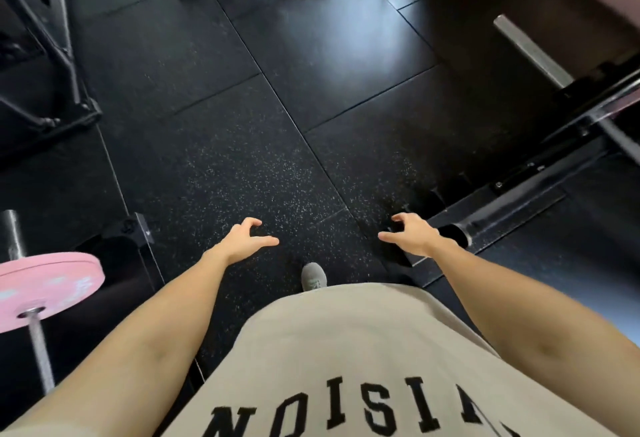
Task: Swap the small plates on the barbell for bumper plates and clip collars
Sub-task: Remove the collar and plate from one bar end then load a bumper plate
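Both hands, left hand [247,241] and right hand [412,234], hang spread and empty over the floor [242,132], a pink bumper plate [45,287] already sits on the barbell [40,350] at left, so seemingly collars remain.

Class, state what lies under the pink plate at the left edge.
A silver bar runs down from the hub of the pink plate; dark floor surrounds it. The plate covers whatever lies directly beneath.
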Demonstrator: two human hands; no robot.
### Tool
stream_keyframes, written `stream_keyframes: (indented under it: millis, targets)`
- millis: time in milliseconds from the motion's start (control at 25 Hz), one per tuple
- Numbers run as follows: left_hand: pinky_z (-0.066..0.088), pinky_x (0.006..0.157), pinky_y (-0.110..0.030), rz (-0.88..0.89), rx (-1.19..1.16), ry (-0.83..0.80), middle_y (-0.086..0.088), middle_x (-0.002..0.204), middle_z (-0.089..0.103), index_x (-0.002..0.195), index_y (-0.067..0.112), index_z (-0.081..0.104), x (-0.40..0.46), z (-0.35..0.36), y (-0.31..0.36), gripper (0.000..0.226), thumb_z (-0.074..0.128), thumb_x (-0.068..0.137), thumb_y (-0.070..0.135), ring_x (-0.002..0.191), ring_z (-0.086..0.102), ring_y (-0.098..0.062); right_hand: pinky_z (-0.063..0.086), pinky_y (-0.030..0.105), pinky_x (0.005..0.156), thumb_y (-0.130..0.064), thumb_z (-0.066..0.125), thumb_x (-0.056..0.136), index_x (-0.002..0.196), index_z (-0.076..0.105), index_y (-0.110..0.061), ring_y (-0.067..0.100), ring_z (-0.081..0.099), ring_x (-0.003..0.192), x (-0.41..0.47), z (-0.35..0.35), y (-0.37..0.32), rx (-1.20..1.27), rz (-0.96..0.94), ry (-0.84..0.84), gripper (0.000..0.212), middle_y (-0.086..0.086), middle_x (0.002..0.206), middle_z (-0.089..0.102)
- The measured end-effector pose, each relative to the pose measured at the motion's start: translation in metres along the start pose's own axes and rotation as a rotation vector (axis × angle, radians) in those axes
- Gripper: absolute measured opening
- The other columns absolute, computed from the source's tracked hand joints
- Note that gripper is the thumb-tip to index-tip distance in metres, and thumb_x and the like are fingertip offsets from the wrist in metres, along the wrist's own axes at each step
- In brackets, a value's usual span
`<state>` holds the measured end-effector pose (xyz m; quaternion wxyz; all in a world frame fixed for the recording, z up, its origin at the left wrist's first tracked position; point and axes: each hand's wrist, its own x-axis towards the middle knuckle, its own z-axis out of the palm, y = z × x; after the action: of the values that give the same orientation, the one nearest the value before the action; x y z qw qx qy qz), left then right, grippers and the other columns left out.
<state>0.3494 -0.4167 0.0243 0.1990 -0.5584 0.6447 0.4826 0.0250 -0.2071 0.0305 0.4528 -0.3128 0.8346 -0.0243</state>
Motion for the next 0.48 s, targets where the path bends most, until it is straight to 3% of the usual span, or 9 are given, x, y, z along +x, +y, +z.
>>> stream_keyframes:
  millis: [120,480]
  targets:
    - [0.033,0.109,-0.051,0.025,-0.013,-0.014,-0.009,0.152,0.025,0.145,0.03,0.034,0.028,-0.039,0.032,0.078,0.071,0.081,0.054,0.137,0.036,-0.031,0.038,0.049,0.108,-0.065,0.059,0.081,0.142,0.044,-0.023,0.028,0.048,0.13,0.033,-0.029,-0.034,-0.004,-0.002,0.037,0.075,0.001,0.151,0.039]
    - [0.034,0.109,-0.051,0.005,0.022,-0.092,-0.01,0.153,0.025,0.145,0.03,0.033,0.163,-0.132,0.127,0.078,0.07,0.081,0.054,0.137,0.036,-0.032,0.04,0.047,0.106,-0.061,0.061,0.082,0.138,0.048,-0.021,0.03,0.049,0.127,0.179,-0.111,-0.113,-0.034,0.063,-0.034,0.07,0.005,0.145,0.043]
